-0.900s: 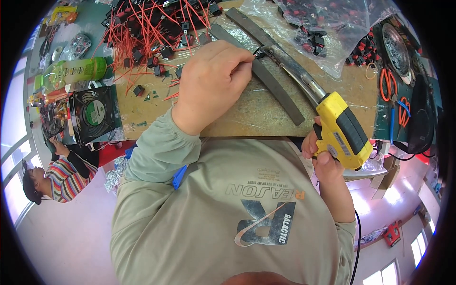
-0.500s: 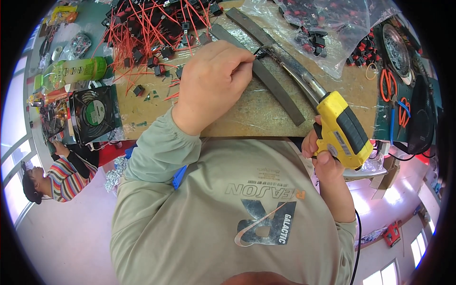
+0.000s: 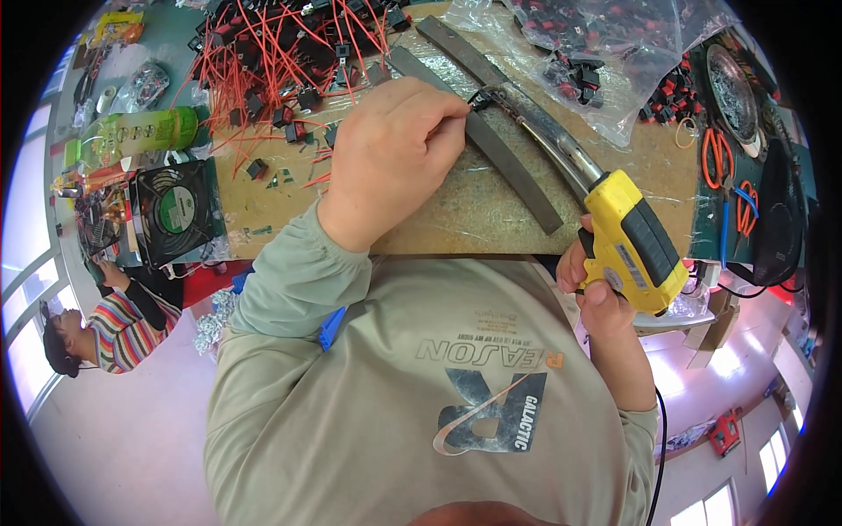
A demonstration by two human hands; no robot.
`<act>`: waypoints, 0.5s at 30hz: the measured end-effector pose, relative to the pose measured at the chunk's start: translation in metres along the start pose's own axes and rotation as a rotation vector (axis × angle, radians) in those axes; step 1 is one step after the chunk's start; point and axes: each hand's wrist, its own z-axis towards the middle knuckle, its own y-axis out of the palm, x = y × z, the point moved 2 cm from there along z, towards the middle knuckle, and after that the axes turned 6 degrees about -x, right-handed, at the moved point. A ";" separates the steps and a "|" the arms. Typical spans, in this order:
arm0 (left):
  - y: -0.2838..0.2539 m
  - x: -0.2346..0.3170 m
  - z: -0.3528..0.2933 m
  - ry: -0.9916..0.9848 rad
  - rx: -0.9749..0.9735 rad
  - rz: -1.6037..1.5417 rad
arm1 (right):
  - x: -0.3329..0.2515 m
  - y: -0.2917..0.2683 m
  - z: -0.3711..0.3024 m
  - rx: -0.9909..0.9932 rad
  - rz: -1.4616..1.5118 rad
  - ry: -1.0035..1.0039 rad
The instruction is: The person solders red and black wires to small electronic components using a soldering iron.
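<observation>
My left hand (image 3: 390, 158) is closed in a pinch over the bench, its fingertips beside a small black switch (image 3: 479, 101). What the fingers hold is hidden behind the hand. My right hand (image 3: 601, 298) grips a yellow and black soldering gun (image 3: 633, 241) by its handle, fingers around the trigger side. The gun's metal barrel (image 3: 554, 140) points up and left, and its tip meets the switch, or comes very close to it. Under the switch runs a flat grey strip (image 3: 517, 180); a second grey strip (image 3: 456, 48) lies alongside, partly beneath the barrel.
A heap of black switches with red wires (image 3: 263, 61) covers the board's far left. Clear plastic bags of switches (image 3: 605, 53) lie far right. A green bottle (image 3: 140, 131) and black fan (image 3: 174, 210) stand left; orange-handled pliers (image 3: 717, 158) lie right. Another person (image 3: 132, 324) sits left.
Almost nothing differs. My left hand has shifted very slightly, while the soldering gun stays at the switch.
</observation>
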 end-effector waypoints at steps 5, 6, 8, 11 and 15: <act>0.001 -0.002 0.000 -0.016 -0.032 0.013 | 0.000 0.000 0.000 0.035 0.001 -0.028; 0.002 -0.003 0.001 -0.003 0.004 0.001 | 0.000 -0.002 0.000 0.029 -0.006 -0.021; 0.003 -0.002 0.001 0.011 0.041 -0.011 | 0.000 -0.003 0.000 0.019 0.004 -0.031; 0.002 -0.001 0.002 0.009 0.040 0.002 | -0.002 -0.010 0.001 0.010 -0.010 -0.067; 0.003 -0.002 0.002 0.000 0.030 0.001 | -0.010 -0.012 0.009 0.037 -0.024 -0.132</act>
